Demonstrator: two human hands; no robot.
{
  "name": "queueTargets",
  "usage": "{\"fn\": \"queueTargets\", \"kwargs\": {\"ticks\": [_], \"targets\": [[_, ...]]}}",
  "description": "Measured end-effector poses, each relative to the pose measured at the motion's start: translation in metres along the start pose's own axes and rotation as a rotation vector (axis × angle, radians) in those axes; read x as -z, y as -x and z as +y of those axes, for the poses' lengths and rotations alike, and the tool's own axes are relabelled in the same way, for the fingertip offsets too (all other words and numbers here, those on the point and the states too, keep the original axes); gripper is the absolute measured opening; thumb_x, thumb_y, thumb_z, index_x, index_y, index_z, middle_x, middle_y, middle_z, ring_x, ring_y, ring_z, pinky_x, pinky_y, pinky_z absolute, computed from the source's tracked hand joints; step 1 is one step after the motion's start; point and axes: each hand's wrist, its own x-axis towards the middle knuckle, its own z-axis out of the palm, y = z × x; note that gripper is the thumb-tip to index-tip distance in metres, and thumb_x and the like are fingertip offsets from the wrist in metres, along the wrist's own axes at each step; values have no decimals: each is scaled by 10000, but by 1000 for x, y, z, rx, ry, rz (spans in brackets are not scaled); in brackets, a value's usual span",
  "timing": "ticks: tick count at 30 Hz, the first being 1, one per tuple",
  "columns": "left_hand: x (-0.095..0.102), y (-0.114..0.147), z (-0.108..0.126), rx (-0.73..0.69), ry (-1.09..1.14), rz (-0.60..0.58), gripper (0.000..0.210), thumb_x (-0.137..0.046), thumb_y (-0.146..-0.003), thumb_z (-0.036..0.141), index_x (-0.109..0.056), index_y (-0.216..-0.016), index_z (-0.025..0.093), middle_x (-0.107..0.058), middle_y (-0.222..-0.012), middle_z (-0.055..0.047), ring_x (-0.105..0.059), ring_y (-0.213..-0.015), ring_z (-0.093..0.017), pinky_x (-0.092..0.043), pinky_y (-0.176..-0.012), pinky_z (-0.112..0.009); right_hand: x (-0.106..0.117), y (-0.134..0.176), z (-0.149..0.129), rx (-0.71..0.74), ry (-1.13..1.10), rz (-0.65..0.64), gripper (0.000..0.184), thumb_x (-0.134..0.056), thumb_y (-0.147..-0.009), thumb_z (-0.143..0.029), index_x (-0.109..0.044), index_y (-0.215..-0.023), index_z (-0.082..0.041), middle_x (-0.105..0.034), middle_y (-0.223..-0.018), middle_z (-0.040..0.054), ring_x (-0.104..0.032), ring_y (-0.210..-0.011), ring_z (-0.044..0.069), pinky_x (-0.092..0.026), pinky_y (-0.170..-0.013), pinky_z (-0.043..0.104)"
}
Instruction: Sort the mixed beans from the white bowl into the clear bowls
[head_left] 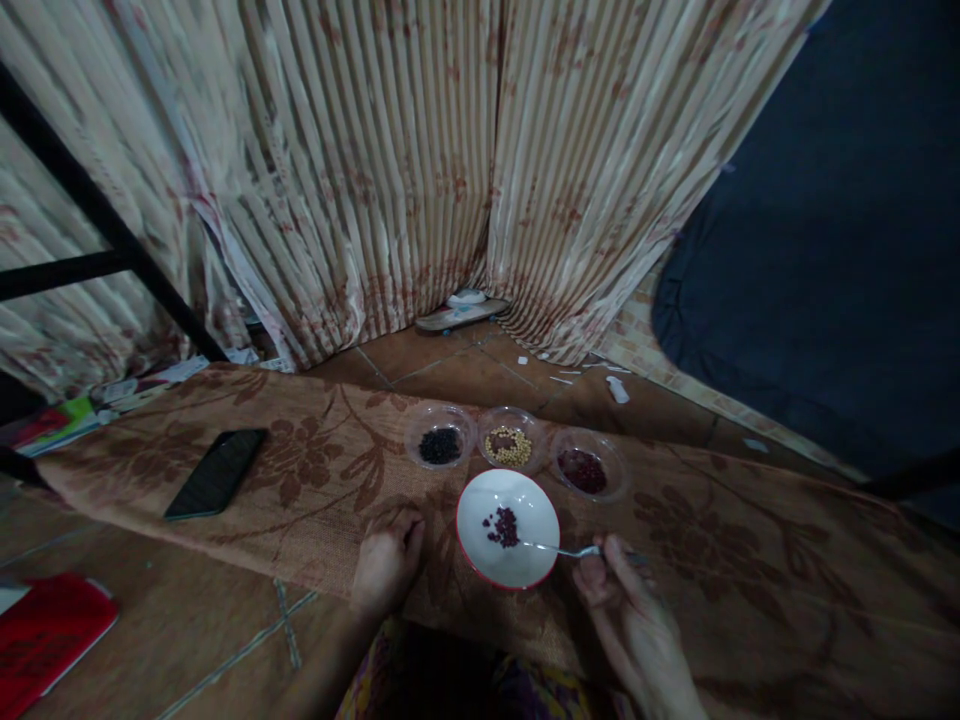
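A white bowl with a red rim (472, 560) stands on the cloth in front of me. In it lies a small heap of dark red beans (506, 527). My right hand (626, 605) is closed around the handle of a metal spoon (559, 549), whose far end reaches into the bowl beside the beans. To the left of the bowl, my left hand (388, 560) rests on the cloth with its fingers curled, apart from the bowl. Just behind are three clear plastic bowls: one with black beans (439, 447), one with yellow soybeans (510, 445), one with red beans (583, 470).
A patterned brown cloth (300, 510) covers the long low table. A dark phone (216, 473) lies on its left part. Beyond are a tiled floor with white scraps (617, 390), a skateboard (461, 317) and striped curtains (390, 170). A red packet (56, 640) is at lower left.
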Motion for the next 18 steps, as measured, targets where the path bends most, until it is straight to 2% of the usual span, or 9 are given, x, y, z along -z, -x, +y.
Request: {"fn": "queueTargets", "kwargs": {"ticks": [3,5,9,11,14,18], "targets": [[1,0,1,6,5,7,215,-462,-916,271,-646,-816,226,-708,-841,-31,-639,-823,-216,-461,-774,-342,0,-1,2,8,37,-36,303,-815,-677,-427,-621,-696,-195,-426,-530,-74,-355,-499,60,-326,-487,209],[1,0,2,5,9,1,221,-456,-919,272,-648,-820,224,-706,-840,-32,-639,-828,-213,-458,-775,-338,0,0,3,23,60,-29,303,-817,-665,-429,-630,-714,-196,-420,-505,-75,-350,-485,63,-315,-479,216],[0,1,2,12,3,3,224,-451,-922,269,-646,-824,222,-702,-831,-32,-635,-830,-212,-452,-777,-341,0,1,3,83,138,40,300,-808,-648,-430,-659,-730,-184,-477,-512,-55,-405,-485,78,-342,-494,239],[0,1,2,15,11,5,217,-456,-923,268,-645,-825,221,-705,-845,-34,-635,-841,-213,-451,-786,-344,0,2,3,100,162,71,296,-791,-665,-420,-689,-806,-181,-515,-524,-43,-432,-492,87,-358,-505,243],[0,1,1,16,15,3,209,-463,-922,262,-644,-824,223,-702,-842,-37,-636,-843,-213,-454,-786,-343,1,5,2,89,159,100,336,-776,-673,-408,-704,-907,-177,-551,-525,-31,-452,-491,97,-362,-497,235],[-1,1,1,2,11,-1,204,-471,-919,252,-638,-805,223,-692,-823,-34,-634,-821,-210,-458,-775,-338,3,6,1,74,198,99,336,-758,-674,-410,-707,-911,-177,-577,-529,-21,-463,-478,102,-365,-476,227]]}}
